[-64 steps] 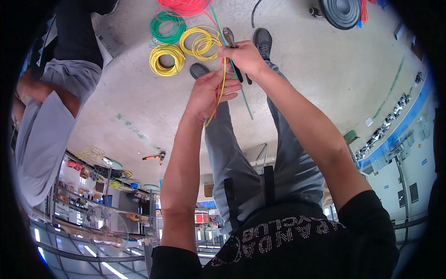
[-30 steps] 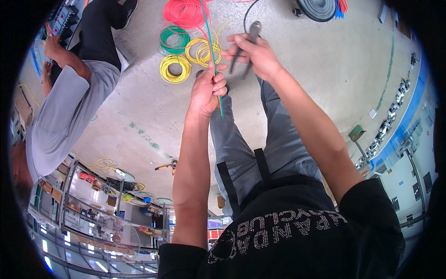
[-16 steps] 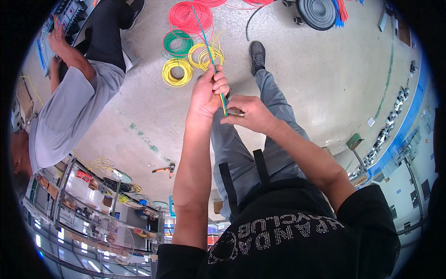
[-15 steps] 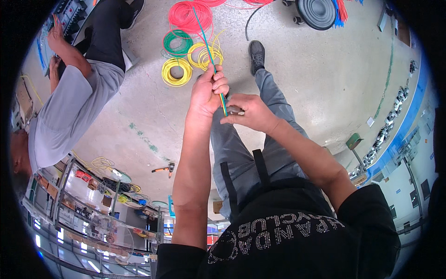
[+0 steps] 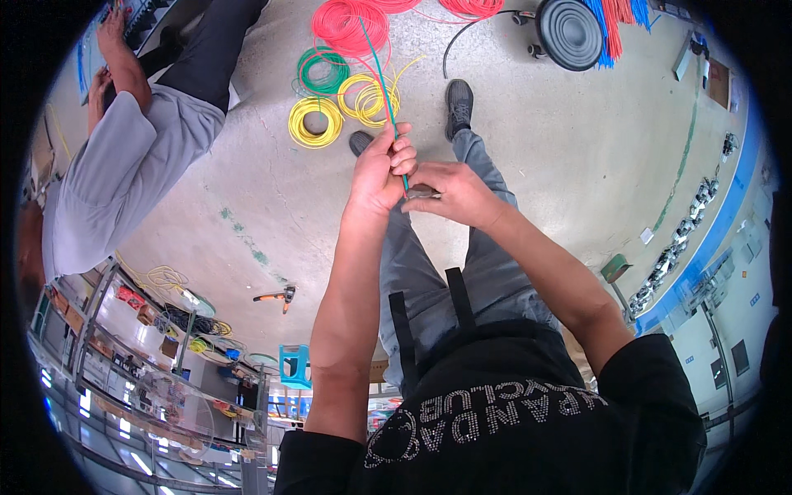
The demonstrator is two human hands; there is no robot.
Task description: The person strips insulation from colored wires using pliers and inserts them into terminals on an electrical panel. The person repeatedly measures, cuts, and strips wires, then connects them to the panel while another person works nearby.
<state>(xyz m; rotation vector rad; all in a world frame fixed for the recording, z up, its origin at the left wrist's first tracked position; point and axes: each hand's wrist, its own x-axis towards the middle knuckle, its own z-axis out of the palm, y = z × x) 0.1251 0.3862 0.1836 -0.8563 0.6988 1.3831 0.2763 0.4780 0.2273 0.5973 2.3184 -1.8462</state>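
Showing the head view: left hand [image 5: 381,169] pinches the green wire [image 5: 381,76] rising from the floor coils [image 5: 345,91], while the right hand [image 5: 450,191], drawn back from its earlier reach, closes on a small grey tool [image 5: 422,194] at the wire's end.

A black short-sleeved shirt with pale studded lettering across the chest is worn. Grey trousers and dark lace-up shoes [image 5: 459,103] are seen. Both forearms are bare; two black straps hang at the waist.

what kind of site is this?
Likely an electrical wiring workshop: wire coils lie on the concrete floor, a big cable reel stands nearby, and parts racks line one side.
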